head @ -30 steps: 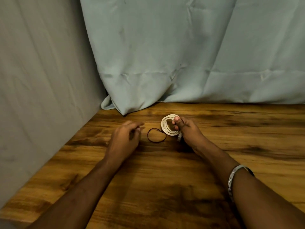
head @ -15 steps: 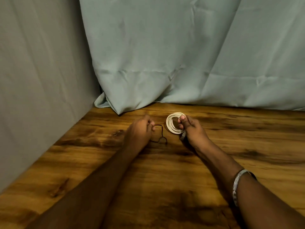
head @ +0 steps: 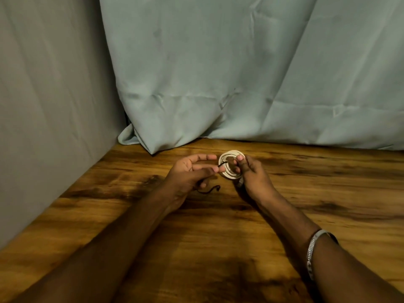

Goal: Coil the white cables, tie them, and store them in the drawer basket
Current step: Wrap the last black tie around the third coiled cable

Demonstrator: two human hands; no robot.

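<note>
One coil (head: 231,164), one tie (head: 210,189). Right hand (head: 251,176) grips the coil; left hand (head: 189,174), at nine o'clock, now pinches the tie, lifted off the table (head: 218,248).

Table (head: 218,248): wood grain, slight sheen. Curtain (head: 218,73) at twelve o'clock: matt creased cloth. Bracelet (head: 311,252): shiny metal. Coiled cable (head: 227,174): smooth white plastic.

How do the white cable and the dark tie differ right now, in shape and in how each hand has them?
The white cable is wound into a neat round coil; the dark tie is one thin loose strand. The cable is thick and pale, the tie thin and almost black. The right hand grips the coil upright off the table, while the left hand pinches one tie end at the coil, its tail hanging below. Both are held.
</note>
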